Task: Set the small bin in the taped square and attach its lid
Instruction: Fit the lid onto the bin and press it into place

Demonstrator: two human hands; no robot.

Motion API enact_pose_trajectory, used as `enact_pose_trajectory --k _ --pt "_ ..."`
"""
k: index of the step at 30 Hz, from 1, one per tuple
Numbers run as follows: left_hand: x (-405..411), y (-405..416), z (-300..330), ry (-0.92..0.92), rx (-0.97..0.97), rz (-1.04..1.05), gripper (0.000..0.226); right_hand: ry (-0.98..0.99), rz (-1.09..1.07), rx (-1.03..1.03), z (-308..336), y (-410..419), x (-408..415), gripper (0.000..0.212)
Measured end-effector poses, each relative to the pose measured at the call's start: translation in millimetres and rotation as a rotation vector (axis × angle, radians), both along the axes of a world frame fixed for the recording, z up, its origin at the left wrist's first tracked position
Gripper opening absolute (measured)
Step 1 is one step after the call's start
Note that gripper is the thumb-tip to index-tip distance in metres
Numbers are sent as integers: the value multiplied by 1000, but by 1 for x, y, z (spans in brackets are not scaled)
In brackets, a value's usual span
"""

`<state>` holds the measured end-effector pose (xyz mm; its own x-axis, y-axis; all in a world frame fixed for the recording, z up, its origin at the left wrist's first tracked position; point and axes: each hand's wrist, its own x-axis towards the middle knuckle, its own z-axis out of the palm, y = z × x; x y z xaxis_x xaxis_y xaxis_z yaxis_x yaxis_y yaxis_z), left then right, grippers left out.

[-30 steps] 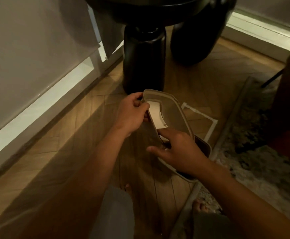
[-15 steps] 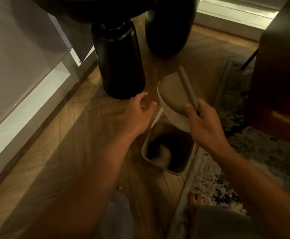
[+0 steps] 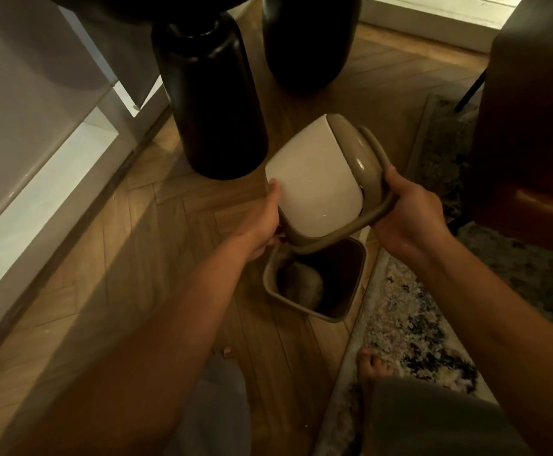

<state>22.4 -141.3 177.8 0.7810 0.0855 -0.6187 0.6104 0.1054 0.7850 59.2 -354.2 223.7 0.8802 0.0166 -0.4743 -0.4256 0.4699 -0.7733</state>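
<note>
The small taupe bin (image 3: 270, 284) stands open-topped on the wooden floor beside the rug. I hold its lid (image 3: 314, 189), a taupe frame with a white swing flap, tilted just above the bin's far rim. My left hand (image 3: 265, 225) grips the lid's left edge. My right hand (image 3: 406, 212) grips its right edge. The taped square is hidden under the bin and lid.
Two thick black table legs (image 3: 209, 93) (image 3: 308, 41) stand just beyond the bin. A patterned rug (image 3: 410, 324) runs along the bin's right side. A brown chair (image 3: 532, 143) sits at the right. A white wall and skirting (image 3: 38, 179) line the left. My bare foot (image 3: 372, 362) rests on the rug edge.
The lid has turned over, so its white flap faces up. My left hand, open a moment ago, has closed on the lid's left edge. The bin stands open on the floor.
</note>
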Motion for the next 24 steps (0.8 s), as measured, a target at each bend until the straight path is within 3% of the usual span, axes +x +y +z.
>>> enact_pose_trajectory --k 7,16,24 --pt "-1 9 -19 -10 180 -95 59 -25 282 -535 -44 -21 -1 19" --pt "-1 7 -31 -43 264 -182 61 -55 536 -945 -78 -48 -1 22" --pt "-14 11 -52 -1 448 -412 63 -86 934 -1245 -97 -62 -13 32"
